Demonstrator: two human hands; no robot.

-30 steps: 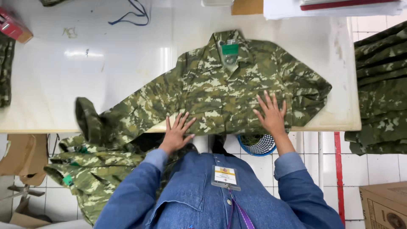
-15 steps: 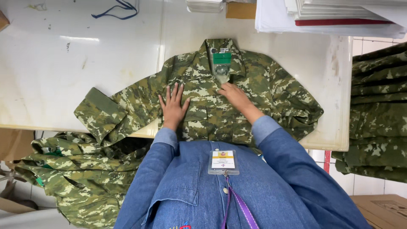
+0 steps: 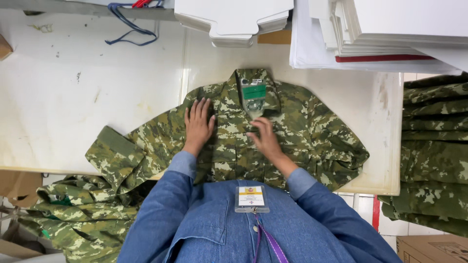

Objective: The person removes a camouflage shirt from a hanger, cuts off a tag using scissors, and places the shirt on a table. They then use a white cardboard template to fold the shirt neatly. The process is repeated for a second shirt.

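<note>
**Listener:** Where are your hands and the garment?

**Me:** A camouflage shirt point(image 3: 302, 131) lies face up on a white worktable point(image 3: 73, 97), collar at twelve o'clock, hem at six o'clock against my denim-covered body. My left hand point(image 3: 197, 124) is released and pressed flat, fingers spread, on the chest panel at about ten o'clock from the shirt's centre. My right hand point(image 3: 263, 139) rests on the button placket just below the collar, fingers curled loosely on the cloth; I cannot tell whether they pinch anything. A green tag point(image 3: 254, 91) sits inside the collar.

**Listener:** What could go wrong?

**Me:** I judge the main risk is at eight o'clock: one sleeve point(image 3: 117, 156) hangs over the table edge towards a pile of camouflage garments point(image 3: 73, 219) below. Its weight could drag the shirt sideways if my flat hand lifts. Pushing with the right hand could also bunch the placket and set a crease.

**Listener:** Anything crowding you?

**Me:** Stacked white cardboard sheets point(image 3: 234, 19) sit at twelve o'clock, near the collar. More folded camouflage garments point(image 3: 434, 146) lie at three o'clock.
</note>
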